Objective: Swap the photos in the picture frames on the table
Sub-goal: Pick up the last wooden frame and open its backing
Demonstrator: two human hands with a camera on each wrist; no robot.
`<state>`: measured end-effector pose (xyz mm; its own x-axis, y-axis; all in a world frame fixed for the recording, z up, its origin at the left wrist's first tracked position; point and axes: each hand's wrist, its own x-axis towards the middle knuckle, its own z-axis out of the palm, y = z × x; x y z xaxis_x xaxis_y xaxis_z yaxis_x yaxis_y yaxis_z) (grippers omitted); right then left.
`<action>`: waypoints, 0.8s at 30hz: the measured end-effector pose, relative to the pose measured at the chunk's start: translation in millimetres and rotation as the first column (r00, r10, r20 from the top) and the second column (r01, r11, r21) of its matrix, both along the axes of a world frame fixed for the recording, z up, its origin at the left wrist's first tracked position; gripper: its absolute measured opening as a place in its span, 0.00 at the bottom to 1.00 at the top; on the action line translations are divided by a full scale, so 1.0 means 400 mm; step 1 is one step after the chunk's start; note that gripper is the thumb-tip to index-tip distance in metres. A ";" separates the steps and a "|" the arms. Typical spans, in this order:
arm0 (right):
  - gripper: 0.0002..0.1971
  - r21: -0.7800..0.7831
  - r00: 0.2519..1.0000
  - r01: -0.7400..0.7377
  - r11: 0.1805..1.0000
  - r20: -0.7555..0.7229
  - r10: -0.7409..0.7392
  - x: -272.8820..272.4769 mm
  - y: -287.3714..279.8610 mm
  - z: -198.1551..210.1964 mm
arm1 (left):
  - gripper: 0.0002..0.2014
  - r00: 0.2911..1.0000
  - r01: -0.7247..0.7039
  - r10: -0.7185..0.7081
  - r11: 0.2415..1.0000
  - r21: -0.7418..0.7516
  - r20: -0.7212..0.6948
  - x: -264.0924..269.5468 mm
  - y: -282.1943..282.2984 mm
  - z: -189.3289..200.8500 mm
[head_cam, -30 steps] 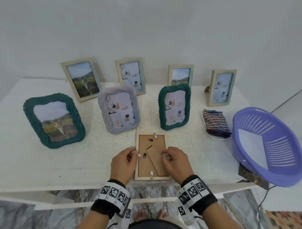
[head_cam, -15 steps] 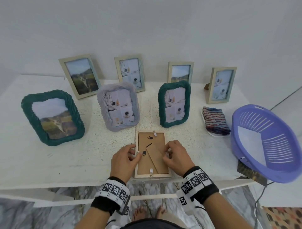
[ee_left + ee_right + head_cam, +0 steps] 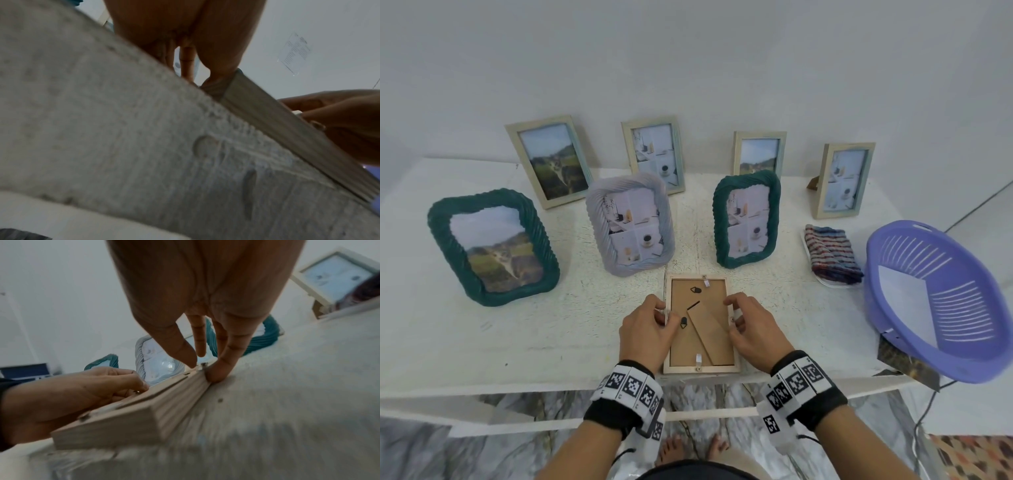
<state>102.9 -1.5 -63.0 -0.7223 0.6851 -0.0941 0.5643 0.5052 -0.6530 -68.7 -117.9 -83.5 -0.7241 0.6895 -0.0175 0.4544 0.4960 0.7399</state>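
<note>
A white table with a rough, pitted top stands against a plain pale wall, over a grey marbled floor. At the middle of its near edge a pale wooden picture frame lies face down, showing its brown backing board with a fold-out stand and small retaining tabs. The left hand rests on the frame's left rail, fingers curled and pinching at a tab there; the right hand sits on the right rail, thumb and fingertips bent onto the tab on that side (the right wrist view shows a fingertip pressed against the frame's outer edge). Behind the frame, toward the middle of the table, stand three ridged frames: a dark green frame with a hillside photo near the left edge, a lilac frame and a second green frame, both with pale four-panel photos. Four plain wooden frames stand along the far edge by the wall. A folded striped cloth lies near the right edge, and a purple plastic basket overhangs the right corner. Both wrists wear black bands with square black-and-white markers.
</note>
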 end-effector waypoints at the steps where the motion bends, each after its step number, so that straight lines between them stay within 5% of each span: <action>1: 0.18 0.014 1.000 -0.004 1.000 0.022 0.004 -0.004 0.004 0.005 | 0.07 1.000 0.003 -0.003 1.000 0.013 0.011 -0.001 -0.002 -0.002; 11: 0.18 0.251 0.965 -0.016 0.968 0.257 -0.050 -0.133 0.071 0.057 | 0.10 0.989 0.116 -0.126 0.986 0.122 0.081 -0.007 -0.051 -0.027; 24: 0.11 0.226 0.926 -0.170 0.959 0.368 0.078 -0.158 0.137 0.071 | 0.10 0.992 0.089 -0.099 0.989 0.119 0.076 -0.002 -0.049 -0.034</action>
